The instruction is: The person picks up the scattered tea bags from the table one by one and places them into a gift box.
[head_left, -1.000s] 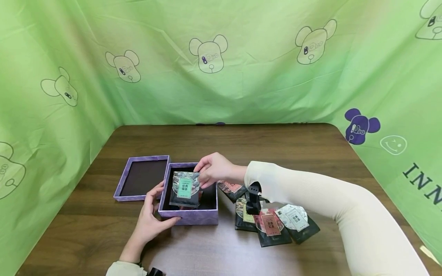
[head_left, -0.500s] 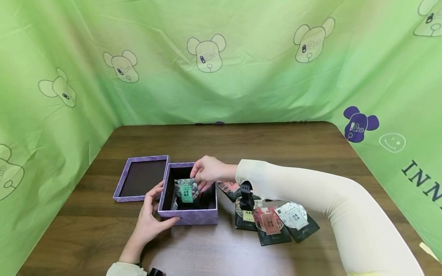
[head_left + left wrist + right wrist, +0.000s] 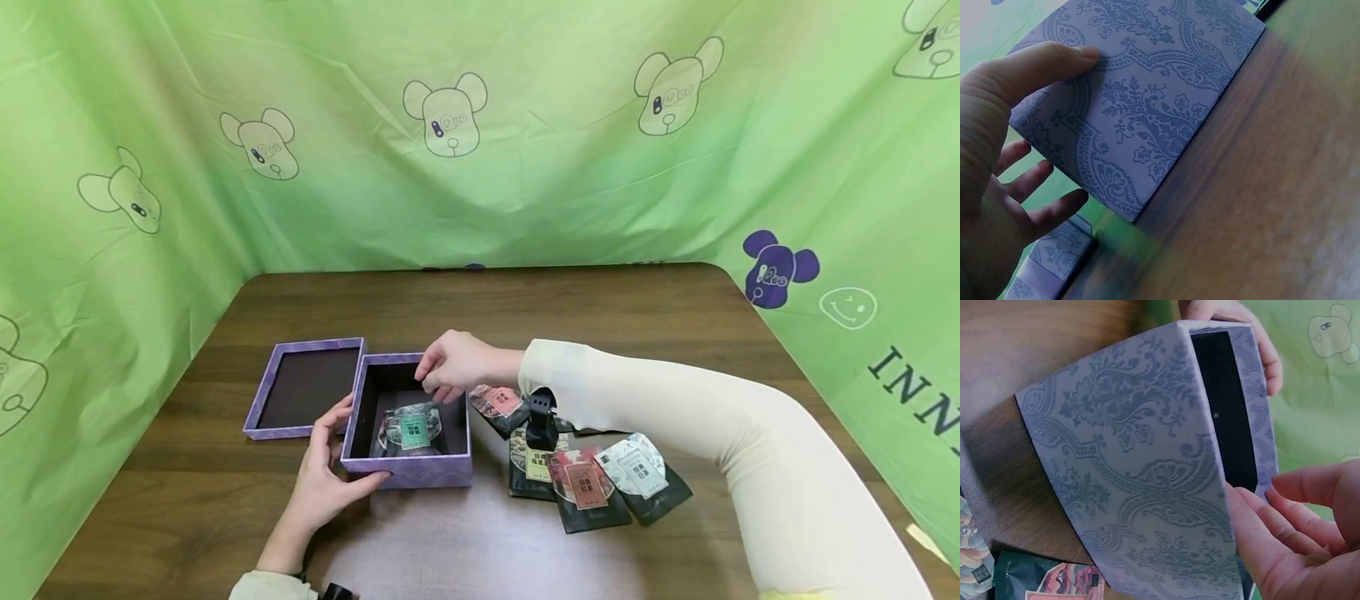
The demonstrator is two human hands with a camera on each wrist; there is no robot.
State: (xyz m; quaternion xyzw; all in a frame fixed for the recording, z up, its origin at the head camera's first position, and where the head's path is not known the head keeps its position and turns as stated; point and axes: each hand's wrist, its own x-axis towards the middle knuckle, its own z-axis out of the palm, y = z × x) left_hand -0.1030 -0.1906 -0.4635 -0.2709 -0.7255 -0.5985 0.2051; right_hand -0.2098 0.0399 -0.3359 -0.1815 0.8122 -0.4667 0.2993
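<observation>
A purple patterned box point(image 3: 408, 473) stands uncovered on the table, dark inside. In it lies a tea sachet with a green label point(image 3: 414, 430), near the front wall. My left hand point(image 3: 318, 483) holds the box's front left corner, thumb along the front wall and fingers at the left side; the left wrist view shows the thumb point(image 3: 1054, 65) on the patterned wall. Over the box's right rear part hovers my right hand point(image 3: 467, 367), fingers loosely bent with nothing between them. In the right wrist view those fingers are beside the rim of the box point(image 3: 1129, 450).
Behind the left hand lies a shallow purple tray-like lid point(image 3: 259, 408), dark inside. Right of the box, several tea sachets are spread out, among them a red one point(image 3: 588, 487), a white one point(image 3: 640, 473), a yellow-labelled one point(image 3: 532, 471) and a pink-labelled one point(image 3: 501, 402).
My right hand lowered the green-labelled sachet into the box, let it go and rose slightly. The sachet now lies inside. My left hand has stayed on the box.
</observation>
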